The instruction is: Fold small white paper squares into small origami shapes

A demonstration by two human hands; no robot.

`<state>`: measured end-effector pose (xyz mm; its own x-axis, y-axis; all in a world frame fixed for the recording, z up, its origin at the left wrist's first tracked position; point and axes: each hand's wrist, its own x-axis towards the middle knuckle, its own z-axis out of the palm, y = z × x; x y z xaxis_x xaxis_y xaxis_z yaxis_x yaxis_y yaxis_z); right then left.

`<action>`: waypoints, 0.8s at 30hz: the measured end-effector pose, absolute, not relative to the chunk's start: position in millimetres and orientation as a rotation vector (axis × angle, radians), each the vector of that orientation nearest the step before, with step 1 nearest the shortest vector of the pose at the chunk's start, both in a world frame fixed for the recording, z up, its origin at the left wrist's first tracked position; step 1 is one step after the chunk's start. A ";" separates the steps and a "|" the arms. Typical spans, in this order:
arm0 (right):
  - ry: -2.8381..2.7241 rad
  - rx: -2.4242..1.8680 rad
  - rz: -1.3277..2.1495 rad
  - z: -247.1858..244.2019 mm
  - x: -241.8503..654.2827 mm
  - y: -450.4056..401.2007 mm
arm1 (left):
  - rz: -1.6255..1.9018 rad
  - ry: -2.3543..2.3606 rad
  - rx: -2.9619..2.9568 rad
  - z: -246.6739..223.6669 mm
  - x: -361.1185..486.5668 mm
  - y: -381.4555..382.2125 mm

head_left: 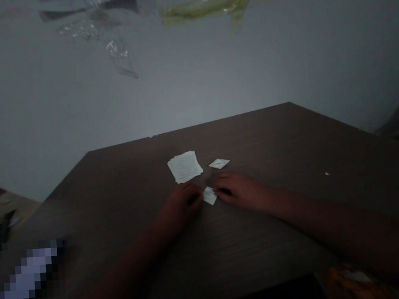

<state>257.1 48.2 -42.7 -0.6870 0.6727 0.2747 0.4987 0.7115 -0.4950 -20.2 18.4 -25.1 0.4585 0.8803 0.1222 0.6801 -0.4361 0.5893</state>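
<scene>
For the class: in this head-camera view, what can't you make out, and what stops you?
- Writing on the paper stack: too small and dim to read.
- Small paper piece: sides hidden by the left hand and right hand.
- Lower-left object: hidden by pixelated blur.
- Colourful items at lower right: cut off by the bottom edge, and dim.
- Clear plastic: cut off by the top edge.

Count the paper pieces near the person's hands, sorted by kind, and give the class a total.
Stack of printed paper: 1
Diamond-shaped paper piece: 1
Paper scrap between the left hand and right hand: 1
Total: 3
</scene>
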 end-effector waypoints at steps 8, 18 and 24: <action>-2.286 -0.916 0.596 -45.6 260.0 45.2 | 0.604 1.515 2.009 -10.2 -15.7 13.3; -2.187 -0.863 0.732 -42.2 258.4 48.2 | 0.665 1.455 2.052 -10.9 -22.1 18.6; -2.202 -0.830 0.746 -43.5 261.0 52.9 | 0.642 1.374 2.102 -14.4 -25.4 21.0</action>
<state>261.0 52.9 -43.5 -0.5809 0.7227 0.3747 0.3459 0.6358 -0.6900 -25.4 21.0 -14.4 0.3659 0.9258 0.0951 0.6672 -0.3322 0.6667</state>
